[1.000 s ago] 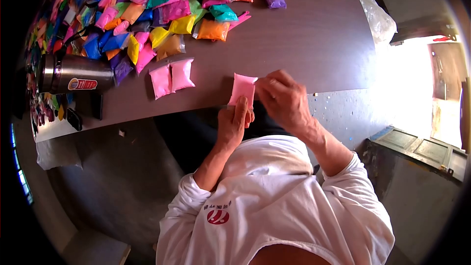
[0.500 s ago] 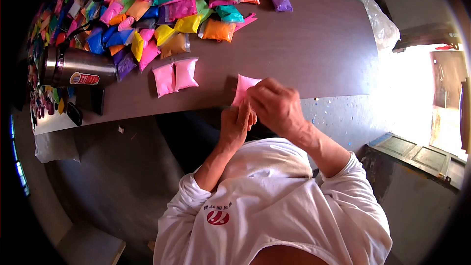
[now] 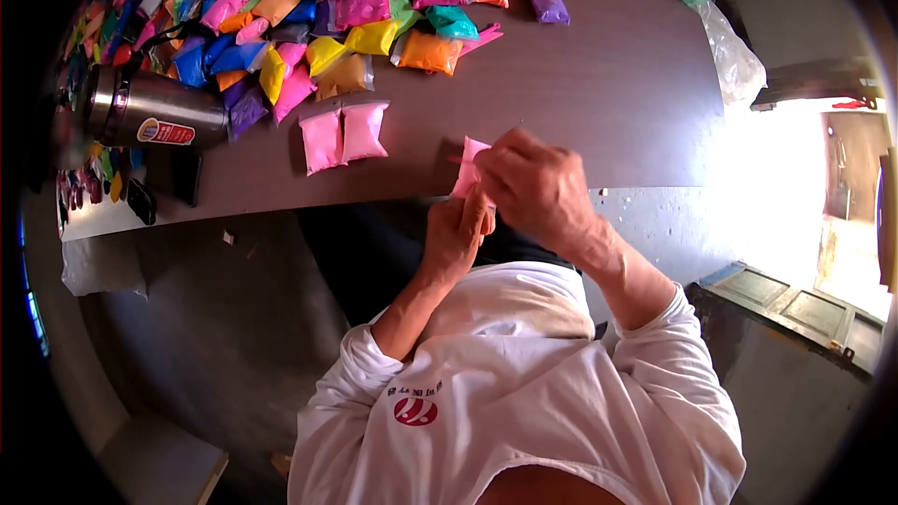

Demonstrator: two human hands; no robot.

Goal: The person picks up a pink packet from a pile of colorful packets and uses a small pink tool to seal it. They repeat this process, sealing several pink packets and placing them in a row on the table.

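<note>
At the table's front edge is a small pink packet (image 3: 470,166), partly hidden behind my fingers. My left hand (image 3: 458,229) pinches its near edge between thumb and fingers. Over the packet's right side, my right hand (image 3: 538,178) is closed with its fingertips together. A thin reddish tip pokes out left of those fingertips; what it belongs to is hidden. Two more pink packets (image 3: 343,137) lie side by side on the table, left of my hands.
A heap of colourful filled packets (image 3: 365,7) covers the table's (image 3: 599,93) far left. A steel flask (image 3: 164,108) lies on its side near a dark phone (image 3: 186,178). Clear plastic bagging (image 3: 732,56) hangs at the right edge. A green cabinet (image 3: 795,313) stands at right.
My right hand has shifted slightly at the packet, and the thin reddish tip now shows beside its fingers. My left hand keeps its pinch. The whole view has shifted a little.
</note>
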